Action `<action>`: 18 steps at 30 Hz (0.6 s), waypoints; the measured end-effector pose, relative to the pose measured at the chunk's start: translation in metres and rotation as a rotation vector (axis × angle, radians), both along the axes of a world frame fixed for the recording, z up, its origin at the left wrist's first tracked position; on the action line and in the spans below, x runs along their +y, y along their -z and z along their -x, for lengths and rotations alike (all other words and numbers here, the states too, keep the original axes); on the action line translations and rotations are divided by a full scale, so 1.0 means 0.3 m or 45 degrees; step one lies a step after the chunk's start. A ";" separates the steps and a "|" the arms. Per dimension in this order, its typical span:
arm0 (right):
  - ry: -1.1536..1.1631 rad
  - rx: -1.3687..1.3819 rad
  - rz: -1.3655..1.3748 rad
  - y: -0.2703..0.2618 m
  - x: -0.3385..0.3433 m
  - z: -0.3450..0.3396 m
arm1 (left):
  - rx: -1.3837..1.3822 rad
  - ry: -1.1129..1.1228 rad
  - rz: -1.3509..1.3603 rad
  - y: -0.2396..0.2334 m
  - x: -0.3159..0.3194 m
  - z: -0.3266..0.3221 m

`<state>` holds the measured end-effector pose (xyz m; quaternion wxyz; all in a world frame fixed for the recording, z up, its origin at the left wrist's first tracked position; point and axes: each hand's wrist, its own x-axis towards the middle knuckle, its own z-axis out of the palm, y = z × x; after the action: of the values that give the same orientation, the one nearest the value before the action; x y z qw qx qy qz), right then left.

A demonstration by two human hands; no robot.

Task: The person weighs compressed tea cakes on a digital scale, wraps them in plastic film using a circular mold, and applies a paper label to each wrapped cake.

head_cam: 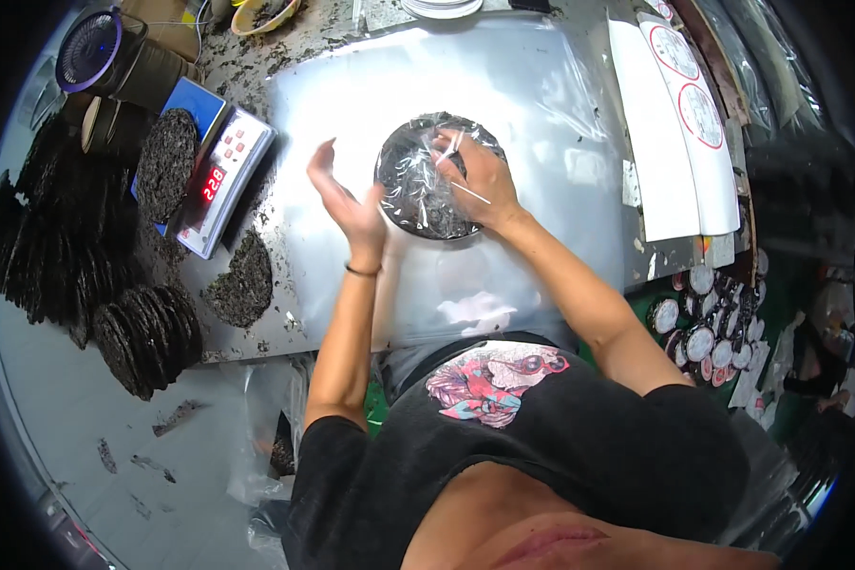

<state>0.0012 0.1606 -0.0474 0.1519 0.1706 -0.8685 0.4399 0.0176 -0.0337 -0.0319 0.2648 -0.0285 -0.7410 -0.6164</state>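
Note:
A round, dark pack of dried seaweed discs in clear plastic film lies on a stack of clear plastic sheets in front of me. My right hand is on the pack's right side, its fingers curled at the gathered film on top; a thin white strip shows by the fingers. My left hand is raised at the pack's left edge, fingers apart and a little blurred, with nothing in it. Whether the left thumb touches the film is unclear.
A digital scale holds a dark seaweed disc. Beside it lie a loose disc and stacked discs. A small fan stands behind. Label sheets lie at right, above several labelled packs. A yellow bowl sits far back.

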 end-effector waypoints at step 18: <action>-0.168 0.067 0.101 0.008 -0.018 -0.039 | -0.029 0.794 0.696 0.037 -0.027 0.187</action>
<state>0.0129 0.1552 -0.0497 0.1521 0.2328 -0.8330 0.4782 -0.0385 -0.0418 -0.0429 0.0397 -0.3142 -0.8361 -0.4479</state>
